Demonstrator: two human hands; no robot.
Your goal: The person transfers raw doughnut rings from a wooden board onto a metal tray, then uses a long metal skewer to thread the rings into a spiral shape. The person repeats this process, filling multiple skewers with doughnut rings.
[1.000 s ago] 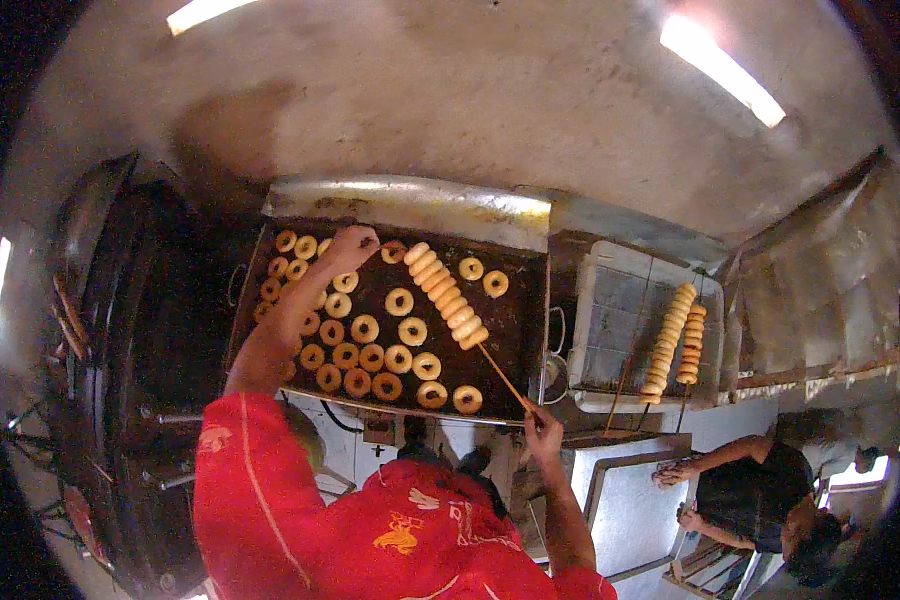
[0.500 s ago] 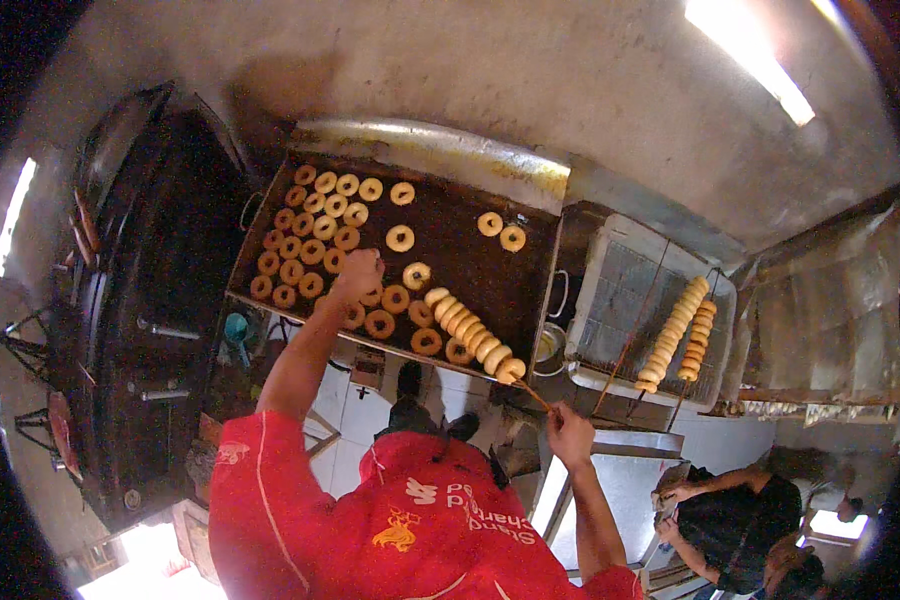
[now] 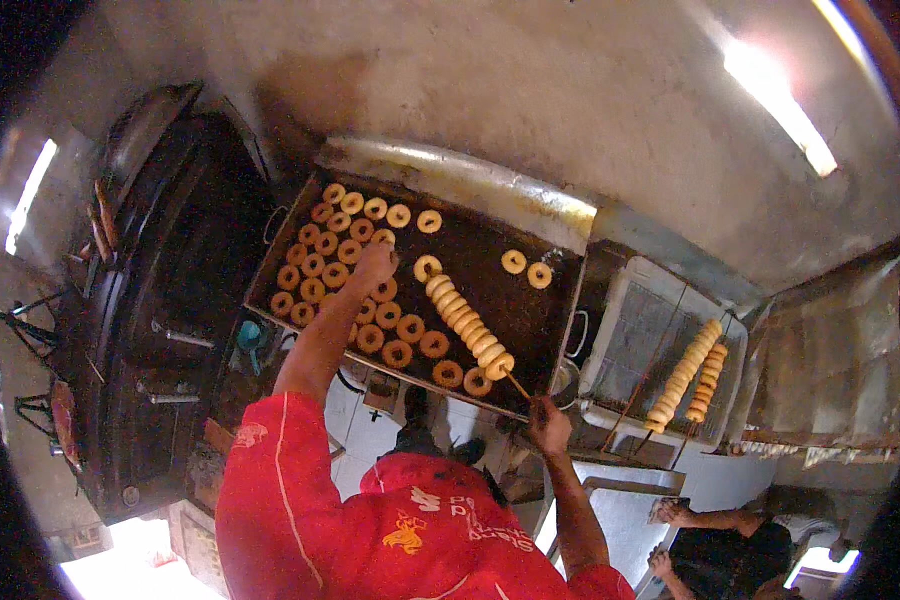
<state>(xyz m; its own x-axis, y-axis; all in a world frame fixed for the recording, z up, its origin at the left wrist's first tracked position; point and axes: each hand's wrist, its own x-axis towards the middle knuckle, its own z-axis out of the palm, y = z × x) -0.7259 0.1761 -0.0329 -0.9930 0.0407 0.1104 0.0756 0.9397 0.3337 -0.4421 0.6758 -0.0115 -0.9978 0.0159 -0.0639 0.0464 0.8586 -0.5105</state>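
Observation:
My right hand point(image 3: 548, 426) is closed around the near end of a thin stick point(image 3: 516, 384). Threaded along it is a row of pale golden ring doughnuts point(image 3: 465, 318), slanting over a wide, dark rectangular pan point(image 3: 555, 345). The stick's far end reaches a single doughnut point(image 3: 427, 268); whether it passes through the hole I cannot tell. My left hand point(image 3: 375, 264) reaches over the pan with fingers curled, beside a doughnut point(image 3: 383, 238); anything in them is hidden. Many browner doughnuts point(image 3: 335, 275) lie around that hand and forearm, and two pale ones point(image 3: 526, 269) sit at the far right.
Right of the pan, a white rack-lined tray point(image 3: 625, 300) carries two more loaded sticks point(image 3: 685, 378). A dark metal cabinet point(image 3: 160, 330) stands left. A teal scoop point(image 3: 250, 337) is by the pan's near left corner. Another person point(image 3: 720, 550) works at lower right.
The view has shifted. My right hand has pushed the stick farther over the pan, and a doughnut loose at its tip is now on it. My left hand has moved farther away from me.

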